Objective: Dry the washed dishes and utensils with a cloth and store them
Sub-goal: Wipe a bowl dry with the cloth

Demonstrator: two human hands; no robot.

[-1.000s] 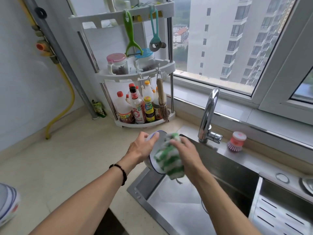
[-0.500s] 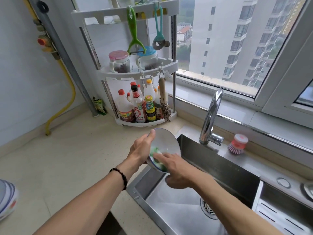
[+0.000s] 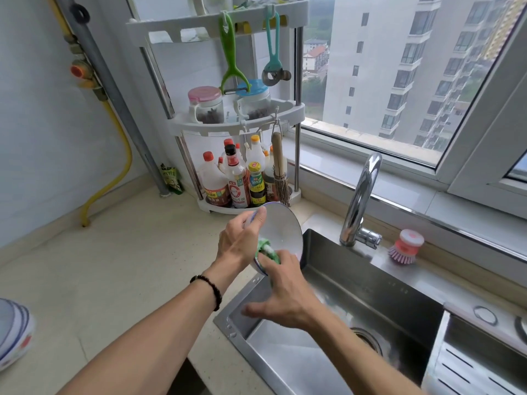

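Observation:
My left hand [image 3: 239, 240] grips a white bowl [image 3: 282, 229] with a blue rim by its edge, tilted on its side above the left corner of the steel sink [image 3: 356, 295]. Its inside faces me. My right hand [image 3: 285, 289] presses a green-and-white striped cloth [image 3: 268, 250] into the lower part of the bowl's inside with its fingertips. Most of the cloth is hidden behind my fingers. A stack of white bowls with blue stripes [image 3: 12, 334] sits at the left edge of the counter.
A white corner rack [image 3: 242, 126] holds sauce bottles [image 3: 236, 181], two jars and hanging tools behind the bowl. The chrome tap [image 3: 359, 201] and a pink dish brush [image 3: 406, 246] stand right of it. A beige counter [image 3: 114, 266] stretches left; a drain rack [image 3: 479, 363] sits at the lower right.
The cloth moved from the bowl's outside to its inside. The bowl turned so its opening faces me, and my right hand slid lower inside it.

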